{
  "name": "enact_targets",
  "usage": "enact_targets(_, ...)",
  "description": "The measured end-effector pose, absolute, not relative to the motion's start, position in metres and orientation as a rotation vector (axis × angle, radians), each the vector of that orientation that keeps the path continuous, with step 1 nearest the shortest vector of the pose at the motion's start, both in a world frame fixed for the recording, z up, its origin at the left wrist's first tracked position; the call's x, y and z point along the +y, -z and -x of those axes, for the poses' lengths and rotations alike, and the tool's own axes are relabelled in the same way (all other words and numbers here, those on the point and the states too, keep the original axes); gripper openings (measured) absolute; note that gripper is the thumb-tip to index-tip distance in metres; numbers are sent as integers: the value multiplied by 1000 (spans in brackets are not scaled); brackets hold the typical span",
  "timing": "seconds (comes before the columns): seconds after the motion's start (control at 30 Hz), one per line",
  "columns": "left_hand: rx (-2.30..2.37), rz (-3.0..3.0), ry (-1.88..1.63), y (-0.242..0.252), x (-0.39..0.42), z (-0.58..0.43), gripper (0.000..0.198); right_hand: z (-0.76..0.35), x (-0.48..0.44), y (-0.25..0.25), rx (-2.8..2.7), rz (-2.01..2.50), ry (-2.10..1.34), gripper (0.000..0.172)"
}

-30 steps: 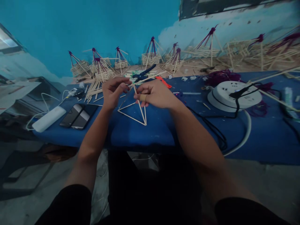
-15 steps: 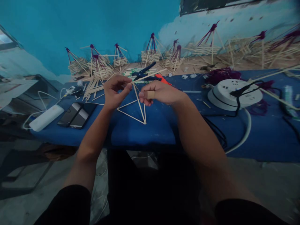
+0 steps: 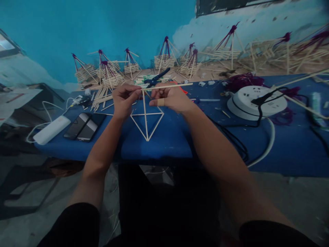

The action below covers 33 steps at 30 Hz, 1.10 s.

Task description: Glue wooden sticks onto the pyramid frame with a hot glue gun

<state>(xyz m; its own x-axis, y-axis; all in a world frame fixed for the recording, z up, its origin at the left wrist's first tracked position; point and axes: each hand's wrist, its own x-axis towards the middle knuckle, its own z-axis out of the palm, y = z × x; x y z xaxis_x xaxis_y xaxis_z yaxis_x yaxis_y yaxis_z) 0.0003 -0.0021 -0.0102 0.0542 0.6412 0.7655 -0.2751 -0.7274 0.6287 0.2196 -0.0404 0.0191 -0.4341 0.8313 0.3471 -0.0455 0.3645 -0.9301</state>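
The frame (image 3: 145, 115), a small pyramid of thin sticks, has just turned on the blue table (image 3: 169, 145): half a second ago its nearest base corner sat off to the right, and now that corner points almost straight at the person, with the other two spread evenly behind it. The stick (image 3: 168, 86) at its top has swung as well, from a clear upward slant to nearly level, reaching out to the right. The left hand (image 3: 123, 103) remains at the top, thumb and forefinger pinched together where the stick meets the frame, so it seems to serve as the pivot and steadying point. The right hand (image 3: 174, 97), with tape (image 3: 160, 102) round its thumb, was curled close by the frame; it is now partly spread, thumb apart from the fingers, which lie at or just behind the stick. Whether they grip it, I cannot tell. The turn seems to bring another side of the top joint round to the hands. Pliers (image 3: 157, 79) lie just beyond, with loose sticks (image 3: 101, 99) to the left.
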Motion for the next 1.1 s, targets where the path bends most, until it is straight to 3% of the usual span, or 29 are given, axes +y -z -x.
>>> enact_targets(0.1, 371, -1621, -1722, 11, -4, -4, 36, -216, -38, -16, -1637, 540, -1152, 67)
enact_targets(0.37, 400, -1617, -1674, 2, -12, -3, 42, -206, -36, -6, -1489, 391, -1042, 56)
enact_targets(1.1, 432, -1730, -1681, 1, -14, -4, 48, -205, -53, -22, -1598, 640, -974, 61)
